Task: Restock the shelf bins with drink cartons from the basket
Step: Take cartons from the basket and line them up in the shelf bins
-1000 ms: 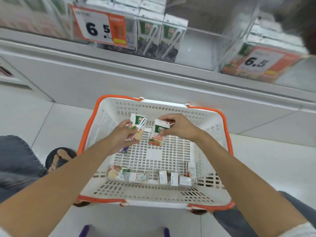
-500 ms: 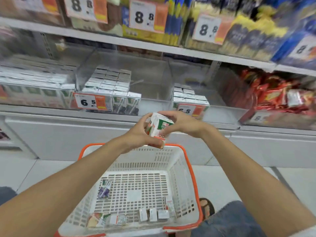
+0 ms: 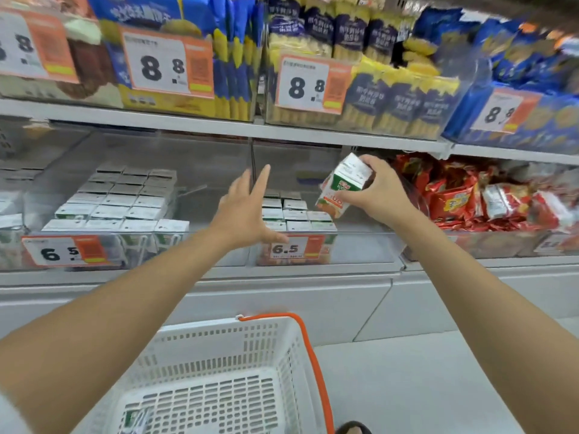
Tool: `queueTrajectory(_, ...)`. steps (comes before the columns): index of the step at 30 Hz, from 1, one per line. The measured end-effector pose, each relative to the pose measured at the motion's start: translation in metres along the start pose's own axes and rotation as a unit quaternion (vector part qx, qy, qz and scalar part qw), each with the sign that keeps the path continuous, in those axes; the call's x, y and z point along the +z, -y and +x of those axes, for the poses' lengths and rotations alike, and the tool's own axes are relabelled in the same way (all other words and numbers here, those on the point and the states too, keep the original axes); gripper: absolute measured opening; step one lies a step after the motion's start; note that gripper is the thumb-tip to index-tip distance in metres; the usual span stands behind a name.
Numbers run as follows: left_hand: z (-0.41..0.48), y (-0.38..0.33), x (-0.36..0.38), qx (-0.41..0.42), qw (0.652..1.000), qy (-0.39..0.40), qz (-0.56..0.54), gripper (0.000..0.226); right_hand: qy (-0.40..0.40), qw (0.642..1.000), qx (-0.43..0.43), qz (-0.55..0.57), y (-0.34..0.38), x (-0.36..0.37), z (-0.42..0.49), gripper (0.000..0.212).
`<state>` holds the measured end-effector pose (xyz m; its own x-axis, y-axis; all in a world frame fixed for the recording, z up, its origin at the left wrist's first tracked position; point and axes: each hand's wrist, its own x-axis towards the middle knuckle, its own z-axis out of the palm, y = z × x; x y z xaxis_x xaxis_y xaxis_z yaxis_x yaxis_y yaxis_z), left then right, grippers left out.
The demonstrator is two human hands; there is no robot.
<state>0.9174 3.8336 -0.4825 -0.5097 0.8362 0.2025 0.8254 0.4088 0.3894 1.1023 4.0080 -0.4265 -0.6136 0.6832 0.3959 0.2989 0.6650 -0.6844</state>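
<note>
My right hand (image 3: 377, 195) grips a white, green and orange drink carton (image 3: 343, 186), tilted, above the right part of the middle clear shelf bin (image 3: 360, 249). That bin holds rows of like cartons (image 3: 296, 214) at its left. My left hand (image 3: 247, 209) is spread with straight fingers over the bin's front left, holding nothing. The left clear bin (image 3: 200, 245) is packed with several green and white cartons (image 3: 125, 198). The white basket with orange rim (image 3: 308, 349) stands on the floor below; one carton (image 3: 136, 419) shows at its bottom.
The upper shelf (image 3: 219, 123) carries blue and yellow snack packs behind 8.8 price tags. Red snack bags (image 3: 470, 195) fill the bin to the right. A white shelf base (image 3: 282, 296) runs below the bins. A sandalled foot (image 3: 354, 429) shows beside the basket.
Both hands rose from the basket to the shelf. The left hand let go of the carton and spread out. The right hand carried the carton up and right over the middle bin.
</note>
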Motion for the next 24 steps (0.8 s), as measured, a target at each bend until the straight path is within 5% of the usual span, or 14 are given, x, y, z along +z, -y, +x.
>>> queueTrajectory(4,0.010,0.022,0.017,0.015,0.994,0.056,-0.088,0.142,-0.026,1.000,-0.003,-0.002,-0.032,0.025,0.047,0.057)
queueTrajectory(6,0.011,0.027,0.022,0.028,0.991,0.042,-0.124,0.139,0.033,0.999,0.024,-0.013,-0.046,0.039,0.067,0.065)
queueTrajectory(8,0.011,0.031,0.025,0.037,0.990,0.035,-0.131,0.137,0.173,0.980,0.083,-0.050,-0.058,0.052,0.082,0.080)
queueTrajectory(10,0.012,0.032,0.027,0.037,0.990,0.033,-0.133,0.135,0.375,0.908,0.183,0.038,-0.068,0.061,0.089,0.084)
queueTrajectory(12,0.012,0.032,0.028,0.036,0.990,0.028,-0.130,0.135,0.466,0.835,0.242,0.166,-0.079,0.067,0.095,0.071)
queueTrajectory(14,0.011,0.032,0.030,0.036,0.991,0.025,-0.127,0.135,0.459,0.832,0.258,0.178,-0.086,0.075,0.097,0.061)
queueTrajectory(24,0.000,0.022,0.019,0.011,0.995,0.031,-0.098,0.136,0.209,0.972,0.101,-0.020,-0.062,0.083,0.057,0.065)
